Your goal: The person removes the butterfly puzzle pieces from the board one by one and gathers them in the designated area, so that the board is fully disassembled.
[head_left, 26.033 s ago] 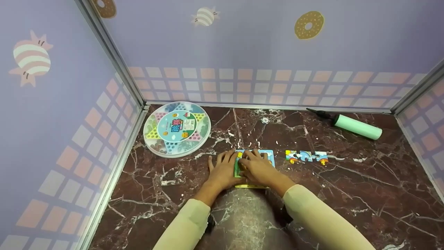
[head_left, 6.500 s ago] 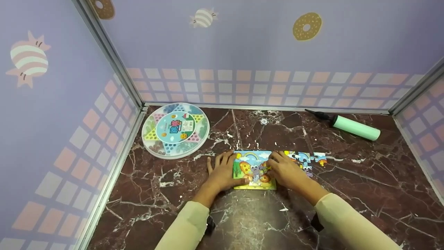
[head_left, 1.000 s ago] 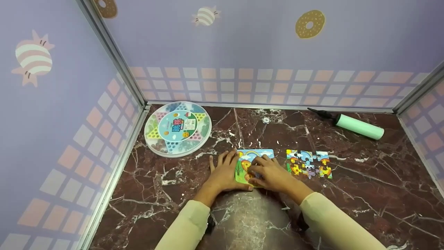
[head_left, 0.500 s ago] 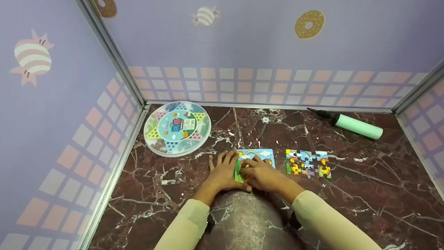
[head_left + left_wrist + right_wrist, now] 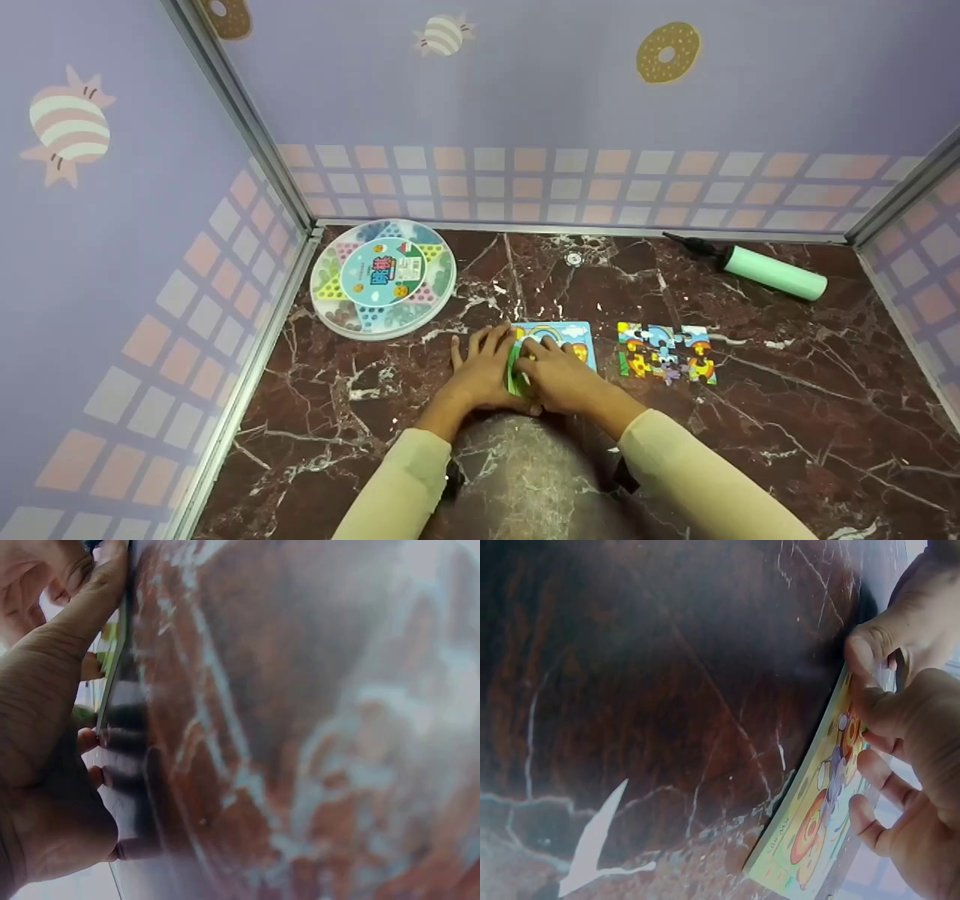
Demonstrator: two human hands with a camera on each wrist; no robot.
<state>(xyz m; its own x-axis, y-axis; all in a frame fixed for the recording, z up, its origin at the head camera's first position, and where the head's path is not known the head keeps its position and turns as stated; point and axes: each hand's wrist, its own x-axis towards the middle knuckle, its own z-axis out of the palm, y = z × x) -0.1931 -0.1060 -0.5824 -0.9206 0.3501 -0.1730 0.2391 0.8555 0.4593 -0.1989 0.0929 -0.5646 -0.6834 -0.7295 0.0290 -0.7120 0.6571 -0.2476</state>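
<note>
Left wrist view: marbled surface [image 5: 300, 727] blurred, glary

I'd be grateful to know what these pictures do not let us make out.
Head view: the lower middle of the puzzle board, hidden by the right hand.
Head view: whether that hand grips a piece, hidden underneath it.
Head view: small print on the round game board, too tiny.
Left wrist view: part of the left hand, cut by the left edge.

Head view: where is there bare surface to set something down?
Bare: right of the puzzle pieces, below the mint-green cylinder; also left of the left hand, below the round game board. Crowded: the puzzle board, with the left hand at its left edge and the right hand over it, and the pieces close by.
</note>
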